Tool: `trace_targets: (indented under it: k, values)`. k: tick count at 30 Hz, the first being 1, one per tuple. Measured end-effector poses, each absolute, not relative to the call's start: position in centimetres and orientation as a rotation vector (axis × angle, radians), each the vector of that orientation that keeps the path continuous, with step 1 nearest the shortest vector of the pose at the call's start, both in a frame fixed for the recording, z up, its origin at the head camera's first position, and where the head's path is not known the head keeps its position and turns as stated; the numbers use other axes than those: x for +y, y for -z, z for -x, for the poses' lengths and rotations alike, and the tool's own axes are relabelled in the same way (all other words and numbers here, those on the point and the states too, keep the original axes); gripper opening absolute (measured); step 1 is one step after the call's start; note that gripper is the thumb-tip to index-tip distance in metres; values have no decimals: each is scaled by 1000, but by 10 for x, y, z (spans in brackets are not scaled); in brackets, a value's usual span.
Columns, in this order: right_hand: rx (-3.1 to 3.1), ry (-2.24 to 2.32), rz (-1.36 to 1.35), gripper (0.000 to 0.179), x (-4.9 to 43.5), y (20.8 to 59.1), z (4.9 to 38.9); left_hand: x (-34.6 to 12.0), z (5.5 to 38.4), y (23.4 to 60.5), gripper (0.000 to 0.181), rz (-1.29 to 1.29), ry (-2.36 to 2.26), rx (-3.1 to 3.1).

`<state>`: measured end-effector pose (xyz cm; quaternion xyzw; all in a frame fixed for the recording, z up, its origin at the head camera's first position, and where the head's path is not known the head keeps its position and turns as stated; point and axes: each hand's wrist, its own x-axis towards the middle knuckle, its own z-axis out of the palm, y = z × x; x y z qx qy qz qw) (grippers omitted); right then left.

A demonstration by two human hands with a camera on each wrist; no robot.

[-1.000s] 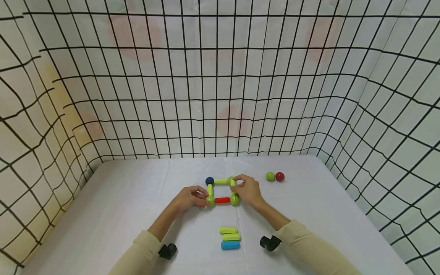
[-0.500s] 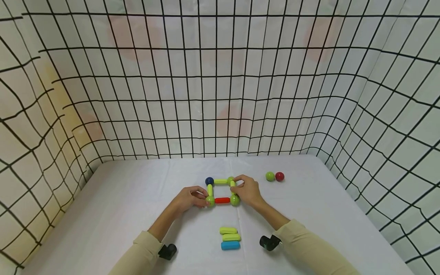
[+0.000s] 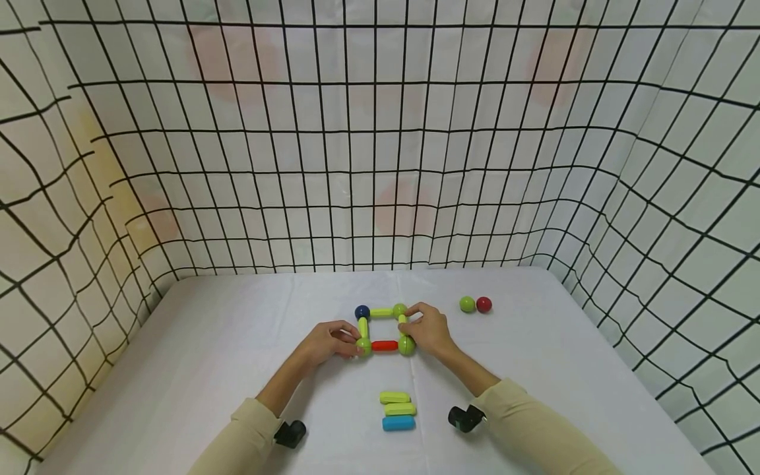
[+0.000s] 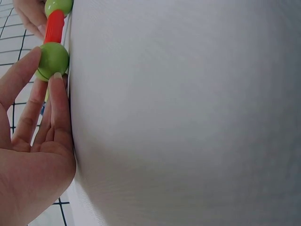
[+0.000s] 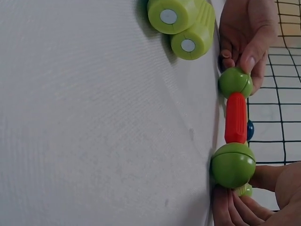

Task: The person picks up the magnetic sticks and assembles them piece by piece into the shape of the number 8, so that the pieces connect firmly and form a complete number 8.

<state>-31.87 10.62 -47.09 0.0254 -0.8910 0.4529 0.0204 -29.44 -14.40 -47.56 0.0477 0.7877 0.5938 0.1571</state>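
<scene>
A four-sided frame of magnetic rods and balls lies on the white cloth. Its corners are a dark blue ball [image 3: 362, 313], a back right green ball [image 3: 400, 310], a front right green ball [image 3: 406, 346] and a front left green ball [image 4: 53, 60]. A red rod [image 3: 384, 346] forms the front side; yellow-green rods form the others. My left hand [image 3: 328, 342] pinches the front left green ball between thumb and fingertips. With thumb and fingers, my right hand [image 3: 431, 328] grips the right yellow-green rod [image 3: 402, 322], partly covering it.
Nearer me lie two yellow-green rods [image 3: 399, 409] and a blue rod [image 3: 398, 423]. A loose green ball [image 3: 467, 304] and a red ball [image 3: 483, 305] sit side by side at the back right. Black wire grid [image 3: 374, 152] stands around the back and sides of the table.
</scene>
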Motion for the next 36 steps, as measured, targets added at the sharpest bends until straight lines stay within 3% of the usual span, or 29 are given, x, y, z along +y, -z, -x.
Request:
trace_targets:
  k: [36]
  values:
    - [-2793,-1382,-102,26,111,471,327,-143,301,476,32,-132,-1695,2258]
